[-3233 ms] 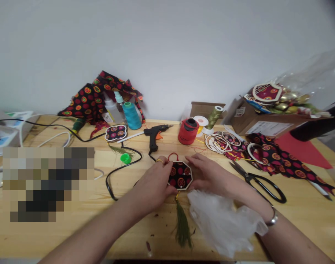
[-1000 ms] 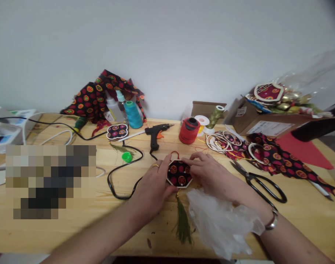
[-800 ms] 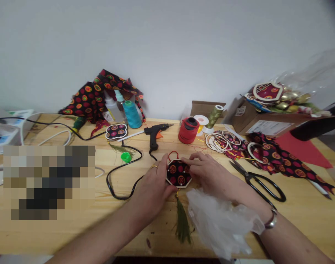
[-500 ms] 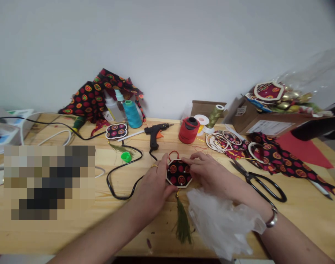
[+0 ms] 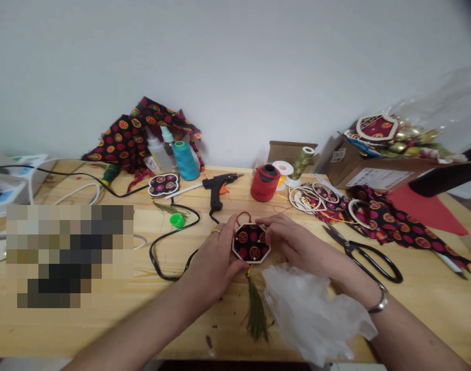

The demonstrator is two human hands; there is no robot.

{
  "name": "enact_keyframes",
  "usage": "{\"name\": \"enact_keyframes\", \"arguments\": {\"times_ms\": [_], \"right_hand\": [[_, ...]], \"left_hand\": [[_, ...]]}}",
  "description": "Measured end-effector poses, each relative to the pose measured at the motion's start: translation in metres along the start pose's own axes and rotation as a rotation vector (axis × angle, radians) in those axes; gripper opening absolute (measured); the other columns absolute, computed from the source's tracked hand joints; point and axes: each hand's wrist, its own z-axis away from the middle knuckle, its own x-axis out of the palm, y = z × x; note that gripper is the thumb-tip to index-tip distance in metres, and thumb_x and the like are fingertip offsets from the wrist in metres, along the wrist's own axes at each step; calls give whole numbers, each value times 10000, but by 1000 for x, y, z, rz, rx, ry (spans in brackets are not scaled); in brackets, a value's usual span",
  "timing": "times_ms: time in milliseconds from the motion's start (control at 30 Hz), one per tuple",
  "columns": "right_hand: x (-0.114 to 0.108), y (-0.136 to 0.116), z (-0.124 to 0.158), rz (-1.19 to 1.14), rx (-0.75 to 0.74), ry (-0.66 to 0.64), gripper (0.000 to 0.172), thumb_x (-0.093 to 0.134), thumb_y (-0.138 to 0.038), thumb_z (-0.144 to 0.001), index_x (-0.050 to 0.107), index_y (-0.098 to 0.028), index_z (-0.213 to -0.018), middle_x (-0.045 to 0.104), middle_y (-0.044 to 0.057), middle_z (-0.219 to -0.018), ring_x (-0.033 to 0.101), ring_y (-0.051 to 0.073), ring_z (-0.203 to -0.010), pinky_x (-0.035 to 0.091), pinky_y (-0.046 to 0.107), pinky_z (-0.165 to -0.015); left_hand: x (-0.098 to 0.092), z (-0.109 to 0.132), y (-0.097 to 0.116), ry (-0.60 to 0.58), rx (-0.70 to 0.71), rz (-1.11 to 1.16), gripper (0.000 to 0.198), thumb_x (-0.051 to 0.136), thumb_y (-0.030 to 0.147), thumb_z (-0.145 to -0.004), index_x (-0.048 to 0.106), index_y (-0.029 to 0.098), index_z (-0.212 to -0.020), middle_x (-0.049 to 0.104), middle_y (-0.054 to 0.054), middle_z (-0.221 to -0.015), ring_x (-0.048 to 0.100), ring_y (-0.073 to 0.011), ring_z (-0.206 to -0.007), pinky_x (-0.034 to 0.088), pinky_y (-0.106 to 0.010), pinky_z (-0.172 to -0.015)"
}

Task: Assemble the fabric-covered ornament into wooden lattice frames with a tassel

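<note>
Between my hands lies an octagonal ornament (image 5: 251, 243), black fabric with red roundels in a pale wooden rim. A red cord loop (image 5: 243, 217) rises from its top edge, and a green tassel (image 5: 255, 314) hangs from its bottom edge. My left hand (image 5: 214, 255), wearing a gold ring, grips the ornament's left side. My right hand (image 5: 291, 240) has its fingers on the upper right edge. A crumpled clear plastic bag (image 5: 313, 314) lies under my right wrist, just below the ornament.
A black cable (image 5: 169, 260) curves left of my hands, near a green bottle cap (image 5: 177, 220). Behind stand a hot glue gun (image 5: 216, 188) and a red spool (image 5: 265, 183). Black scissors (image 5: 359, 256) and wooden rings (image 5: 313, 198) lie to the right on patterned fabric.
My right fingers have shifted slightly along the ornament's upper right edge. The ornament stays between my hands, and the table items show only a small shift in the view.
</note>
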Motion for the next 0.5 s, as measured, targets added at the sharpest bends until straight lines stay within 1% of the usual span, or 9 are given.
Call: {"name": "enact_keyframes", "arguments": {"times_ms": [133,267,367,500], "right_hand": [[1,2,1,-3,4,11,308,418,30,-831,586,-204,-940,580,84,-1224,507,200,-1164,432,417,-989],[1,3,1,-3,16,19,339,429,64,-781,575,-206,-926,565,80,-1263,500,197,-1180,429,401,-997],[0,2,1,1,29,10,326,431,68,-769,557,-210,-880,550,76,-1292,486,197,-1206,423,398,-1003],[0,2,2,2,36,28,311,434,58,-772,557,-208,-876,571,90,-1251,458,193,-1255,416,398,-1011]], "left_hand": [[0,-1,-2,0,13,0,821,696,194,-738,235,149,-1417,562,-145,-1217,540,-286,-1117,424,-425,-929],[0,0,-2,19,24,4,818,703,191,-732,257,141,-1416,567,-146,-1208,549,-288,-1102,428,-427,-924],[0,1,-3,17,39,5,813,699,218,-741,257,150,-1420,568,-148,-1207,549,-297,-1106,438,-436,-918],[1,2,-5,27,50,-16,815,710,229,-736,269,160,-1417,552,-153,-1239,540,-303,-1132,433,-454,-943]]}}
